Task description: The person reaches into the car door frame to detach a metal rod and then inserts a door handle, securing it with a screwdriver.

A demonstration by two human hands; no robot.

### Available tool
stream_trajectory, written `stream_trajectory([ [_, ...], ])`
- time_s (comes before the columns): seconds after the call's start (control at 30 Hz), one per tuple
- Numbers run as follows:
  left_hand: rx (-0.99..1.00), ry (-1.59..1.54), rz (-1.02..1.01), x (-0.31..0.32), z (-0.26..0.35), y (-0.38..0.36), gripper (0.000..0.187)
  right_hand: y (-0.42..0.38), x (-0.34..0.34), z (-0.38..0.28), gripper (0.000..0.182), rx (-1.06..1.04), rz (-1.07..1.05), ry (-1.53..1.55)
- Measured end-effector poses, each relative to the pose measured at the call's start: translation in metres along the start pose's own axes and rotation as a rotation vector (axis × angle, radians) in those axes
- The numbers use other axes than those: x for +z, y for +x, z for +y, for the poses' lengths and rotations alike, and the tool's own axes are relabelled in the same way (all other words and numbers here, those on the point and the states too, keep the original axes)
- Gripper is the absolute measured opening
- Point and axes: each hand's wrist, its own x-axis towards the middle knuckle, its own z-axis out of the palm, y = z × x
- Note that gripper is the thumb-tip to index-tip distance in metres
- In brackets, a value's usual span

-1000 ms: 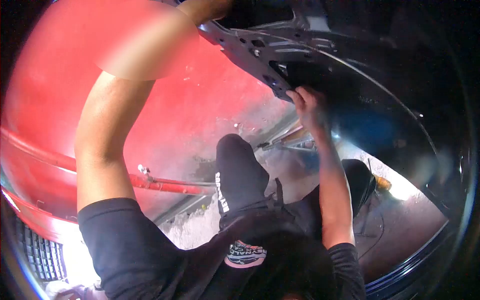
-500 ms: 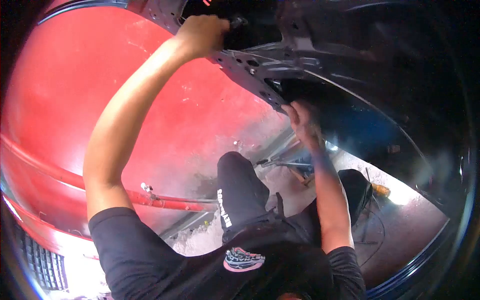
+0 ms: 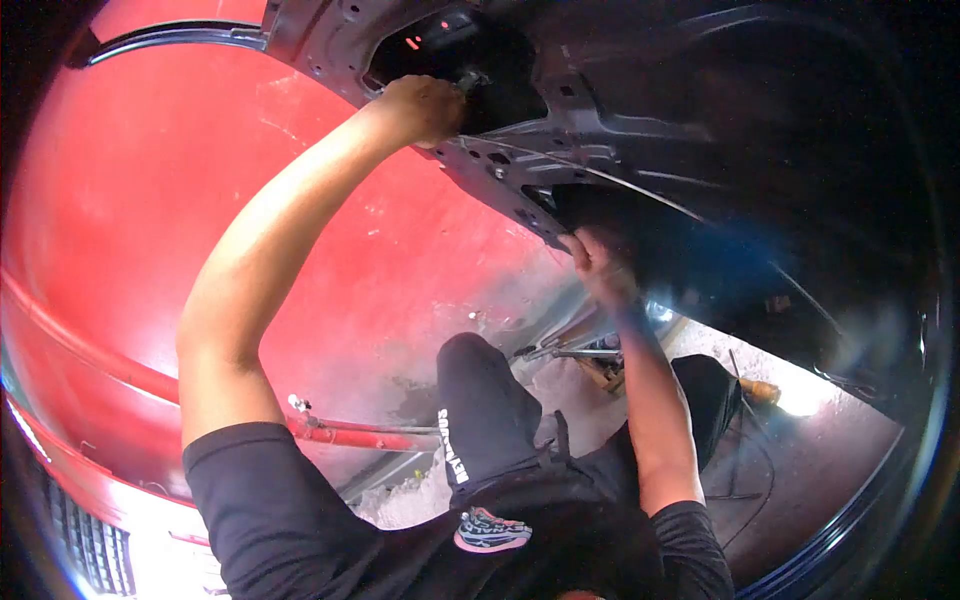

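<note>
Your right hand [image 3: 603, 268] grips the edge of the dark panel [image 3: 650, 115]; whether your left hand [image 3: 425, 108] holds anything, I can't tell. The panel looks stiff, probably heavy; hold its solid rim.

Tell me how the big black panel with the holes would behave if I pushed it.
The black panel would probably feel stiff, given its moulded ridges and cutouts. It may be heavy overall, since it spans much of the view. Its smooth, shiny patches might be a bit slippery; how it's supported isn't clear.
</note>
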Motion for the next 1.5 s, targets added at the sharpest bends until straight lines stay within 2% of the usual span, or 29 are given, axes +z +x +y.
stream_trajectory([
  [0.07, -0.040, -0.060, 0.035, 0.006, -0.004, -0.002, 0.028, -0.001, 0.003, 0.006, 0.023, 0.011, -0.019, 0.027],
  [0.13, 0.125, 0.073, 0.159, 0.015, -0.007, -0.003, 0.026, -0.006, 0.009, 0.012, 0.024, 0.021, -0.040, 0.052],
  [0.17, 0.127, 0.077, 0.168, 0.017, -0.007, 0.001, 0.026, -0.008, 0.012, 0.015, 0.023, 0.001, -0.003, 0.032],
  [0.23, -0.045, -0.024, 0.141, 0.009, 0.002, -0.007, 0.024, -0.005, 0.008, 0.015, 0.022, -0.016, 0.038, 0.007],
  [0.3, -0.072, -0.005, 0.184, 0.001, 0.005, -0.018, 0.022, 0.002, -0.002, 0.010, 0.022, 0.000, -0.089, 0.078],
  [0.37, -0.105, 0.010, 0.225, 0.004, -0.003, -0.023, 0.020, 0.004, -0.003, 0.005, 0.024, 0.009, -0.084, 0.100],
  [0.43, -0.101, -0.134, 0.484, 0.012, -0.018, -0.027, 0.018, 0.006, -0.005, 0.003, 0.026, 0.014, -0.078, 0.118],
  [0.57, -0.045, -0.230, 0.542, 0.028, -0.019, -0.040, 0.018, 0.010, -0.011, -0.003, 0.024, 0.023, -0.101, 0.104],
  [0.63, 0.115, -0.179, 0.873, 0.030, 0.008, -0.055, 0.017, 0.014, -0.014, -0.009, 0.024, 0.014, -0.097, 0.097],
  [0.7, 0.109, -0.412, 1.003, 0.032, 0.039, -0.081, 0.021, 0.015, -0.015, -0.016, 0.023, 0.071, -0.126, 0.029],
  [0.77, 0.128, -0.551, 1.035, 0.045, 0.055, -0.087, 0.026, 0.014, -0.015, -0.016, 0.023, 0.091, -0.142, 0.040],
  [0.87, 0.012, -0.828, 1.124, 0.065, 0.064, -0.083, 0.027, 0.012, -0.012, -0.018, 0.022, 0.098, -0.146, 0.011],
  [1.0, -0.052, -0.963, 1.166, 0.067, 0.066, -0.070, 0.028, 0.005, 0.001, -0.001, 0.020, 0.006, -0.076, -0.059],
  [1.1, -0.055, -0.934, 1.274, 0.056, 0.055, -0.056, 0.028, 0.008, -0.004, -0.007, 0.020, 0.046, -0.111, 0.003],
  [1.17, -0.160, -0.988, 1.353, 0.044, 0.045, -0.047, 0.029, 0.006, -0.006, -0.014, 0.018, 0.064, -0.102, 0.001],
  [1.2, -0.158, -0.997, 1.355, 0.036, 0.041, -0.045, 0.029, 0.006, -0.007, -0.015, 0.017, 0.073, -0.088, 0.007],
  [1.27, -0.198, -1.245, 1.290, 0.024, 0.041, -0.043, 0.030, 0.003, -0.005, -0.007, 0.016, 0.025, -0.090, -0.031],
  [1.37, -0.251, -1.346, 1.309, 0.023, 0.054, -0.052, 0.032, -0.002, -0.005, -0.005, 0.014, -0.020, -0.066, -0.076],
  [1.4, -0.176, -1.410, 1.368, 0.036, 0.064, -0.043, 0.035, -0.002, -0.005, -0.005, 0.013, -0.014, -0.040, -0.093],
  [1.43, -0.184, -1.469, 1.197, 0.034, 0.079, -0.059, 0.036, -0.004, -0.005, -0.002, 0.013, -0.018, -0.040, -0.097],
  [1.5, -0.058, -1.096, 1.384, 0.067, 0.111, -0.039, 0.038, -0.003, -0.007, 0.006, 0.012, 0.026, -0.105, -0.189],
])
